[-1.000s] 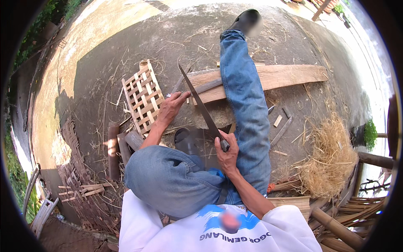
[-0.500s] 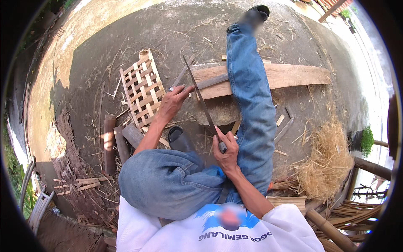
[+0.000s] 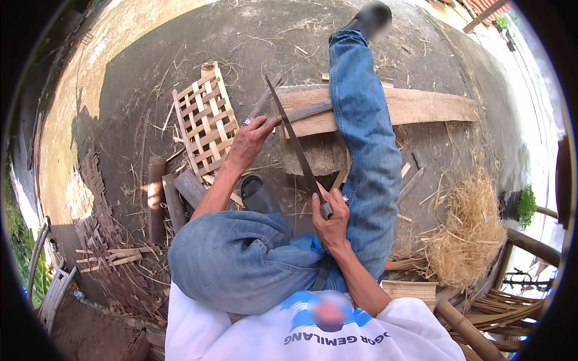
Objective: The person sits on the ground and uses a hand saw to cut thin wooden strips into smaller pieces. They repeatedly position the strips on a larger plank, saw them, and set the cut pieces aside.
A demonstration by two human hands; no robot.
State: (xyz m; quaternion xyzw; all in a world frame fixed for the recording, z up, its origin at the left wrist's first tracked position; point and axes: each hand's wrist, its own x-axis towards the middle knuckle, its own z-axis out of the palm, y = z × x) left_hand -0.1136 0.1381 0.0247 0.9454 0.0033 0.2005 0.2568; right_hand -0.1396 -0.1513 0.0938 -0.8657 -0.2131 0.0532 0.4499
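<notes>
My right hand (image 3: 331,219) is closed around the handle of a saw (image 3: 296,141), whose long dark blade tapers away from me. The blade crosses a grey-brown bamboo strip (image 3: 310,111) near its left end. My left hand (image 3: 250,141) is closed at that end, just left of the blade, and its fingers partly hide the strip. The strip rests on a broad wooden plank (image 3: 430,107) and passes under my outstretched leg. Beyond my left hand a thin grey strip (image 3: 261,102) points away; its kind is hard to make out.
Left of the plank lies a woven bamboo panel (image 3: 206,123). Dark bamboo lengths (image 3: 156,201) are beside my bent knee. A heap of pale shavings (image 3: 466,234) sits to the right, near bamboo poles (image 3: 472,331). Loose fibres and offcuts litter the concrete floor.
My right hand has drawn slightly back toward me with the saw. The left hand keeps its place at the bamboo strip's end, and the view has shifted a little.
</notes>
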